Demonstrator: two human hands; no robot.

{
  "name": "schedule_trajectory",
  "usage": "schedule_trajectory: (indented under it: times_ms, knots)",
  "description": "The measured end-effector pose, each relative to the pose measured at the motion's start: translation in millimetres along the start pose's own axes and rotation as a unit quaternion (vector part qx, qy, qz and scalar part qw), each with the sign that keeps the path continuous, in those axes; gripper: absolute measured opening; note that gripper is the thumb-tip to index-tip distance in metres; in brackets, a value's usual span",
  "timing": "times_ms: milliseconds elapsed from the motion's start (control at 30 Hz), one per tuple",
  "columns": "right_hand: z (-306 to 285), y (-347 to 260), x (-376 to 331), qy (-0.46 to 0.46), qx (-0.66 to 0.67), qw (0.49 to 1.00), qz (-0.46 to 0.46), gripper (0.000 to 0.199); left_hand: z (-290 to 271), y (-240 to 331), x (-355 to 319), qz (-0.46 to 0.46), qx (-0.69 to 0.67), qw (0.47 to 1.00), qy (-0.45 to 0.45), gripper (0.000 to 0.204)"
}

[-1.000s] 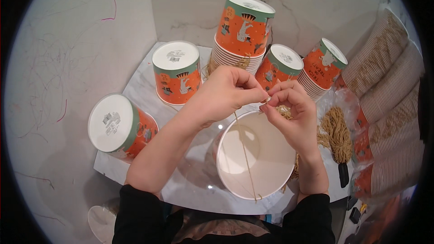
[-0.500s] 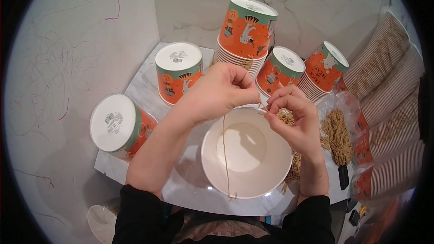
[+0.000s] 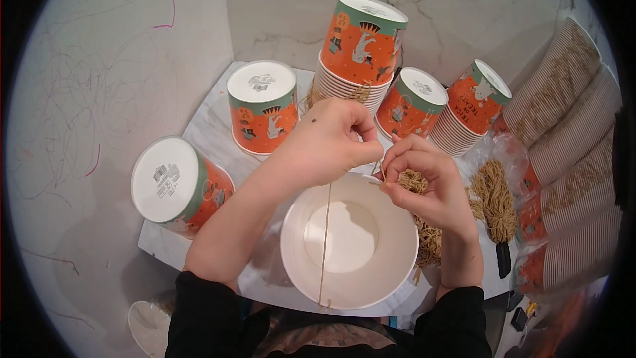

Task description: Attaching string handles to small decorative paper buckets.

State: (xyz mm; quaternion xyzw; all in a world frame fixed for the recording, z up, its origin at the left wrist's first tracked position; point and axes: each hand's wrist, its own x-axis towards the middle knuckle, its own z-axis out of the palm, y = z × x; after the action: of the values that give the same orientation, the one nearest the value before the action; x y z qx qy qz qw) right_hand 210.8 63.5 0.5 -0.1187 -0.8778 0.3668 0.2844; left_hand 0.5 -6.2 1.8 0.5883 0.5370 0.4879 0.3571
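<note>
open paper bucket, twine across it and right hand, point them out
Open paper bucket (image 3: 351, 242), head view: inner base.
Twine (image 3: 324, 245), head view: strand crossing the bucket's mouth.
Right hand (image 3: 430, 187), head view: middle of the hand.

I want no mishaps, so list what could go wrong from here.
The thin cord might slip from the pinching grip of the left hand or right hand. A tug could tip the open bucket it crosses. The tall bucket stack could topple if the left hand bumped it.

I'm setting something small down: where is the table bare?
A narrow strip between the left forearm and open bucket; also between the two leftmost upside-down buckets. The right side is crowded with stacked buckets and twine.
</note>
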Motion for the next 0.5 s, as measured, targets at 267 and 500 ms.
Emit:
schedule_trajectory:
  times_ms: [267, 500]
  knots:
    - [-1.5, 7.1, -1.3, -0.039, 0.021, 0.997, 0.066, 0.010, 1.1, 2.6, 0.2, -0.004, 0.068, 0.998, -0.017, 0.009]
    - [-1.5, 28.6, 3.2, 0.034, 0.078, 0.990, 0.113, 0.017, -0.3, -8.8, 6.5, -0.005, 0.064, 0.997, -0.034, 0.019]
